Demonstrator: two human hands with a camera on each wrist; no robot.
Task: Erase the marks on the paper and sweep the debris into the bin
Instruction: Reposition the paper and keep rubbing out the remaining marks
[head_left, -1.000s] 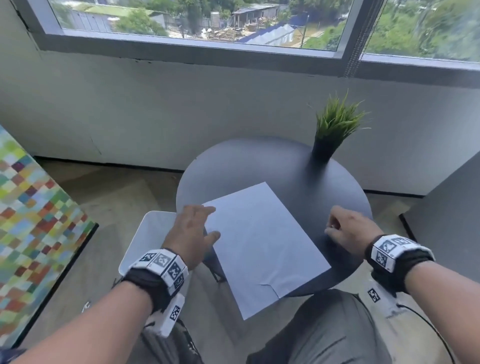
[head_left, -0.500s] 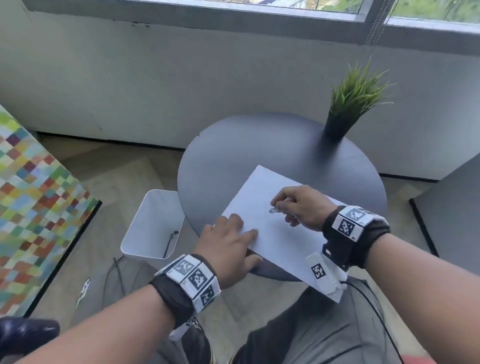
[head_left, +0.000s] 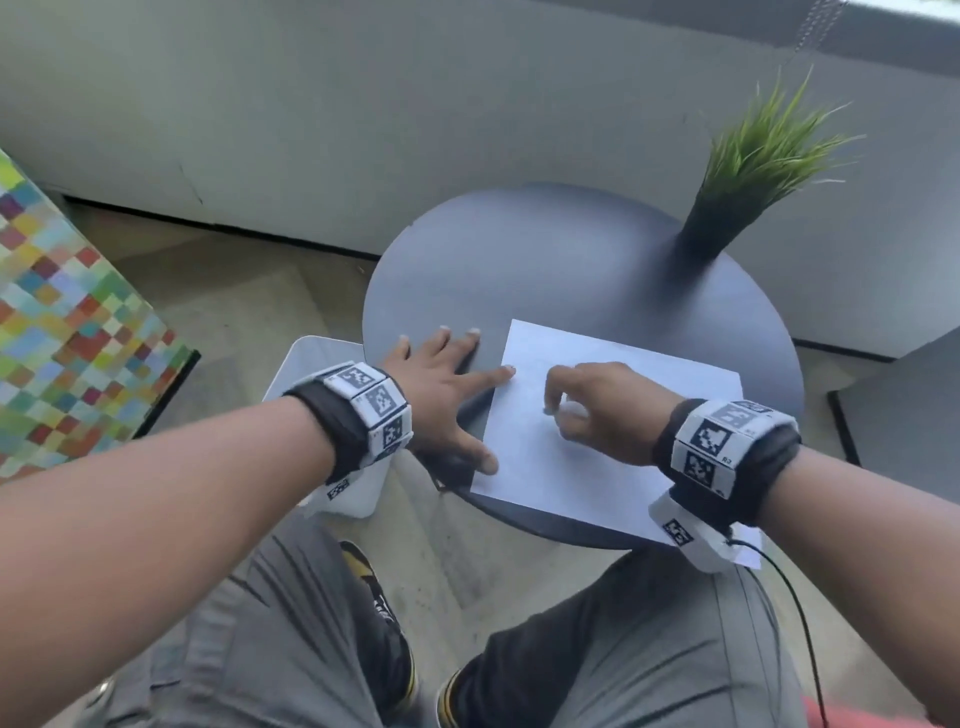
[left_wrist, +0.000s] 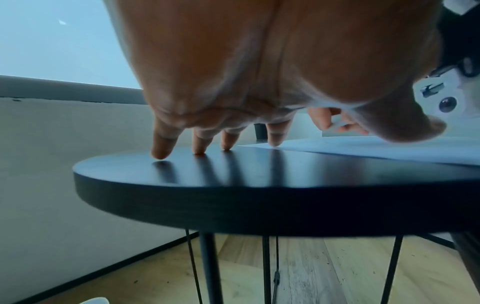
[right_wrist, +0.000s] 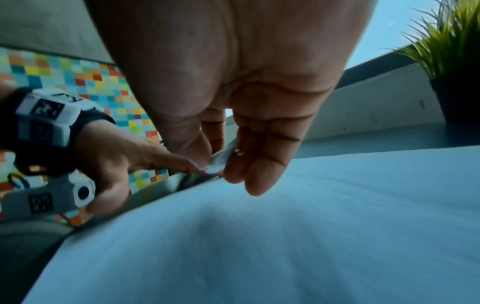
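A white sheet of paper (head_left: 618, 395) lies on the round dark table (head_left: 545, 260), its near right corner hanging over the edge. My left hand (head_left: 447, 384) is spread flat on the table at the sheet's left edge, forefinger and thumb touching the paper (left_wrist: 376, 150). My right hand (head_left: 597, 410) hovers over the sheet's middle and pinches a small white eraser (right_wrist: 221, 160) between thumb and fingers, its tip close to the paper (right_wrist: 311, 226). A white bin (head_left: 311, 364) stands on the floor left of the table, partly hidden by my left wrist. No marks show on the sheet.
A potted green grass plant (head_left: 748, 171) stands at the table's far right. A colourful checkered panel (head_left: 67, 322) lies on the left. A dark surface (head_left: 904, 415) sits to the right. My grey-trousered knees (head_left: 649, 649) are below the table edge.
The left hand slid from the sheet's near corner to its left edge, flat on the table. The right hand moved from the table's right side onto the paper, holding the eraser. The sheet has turned.
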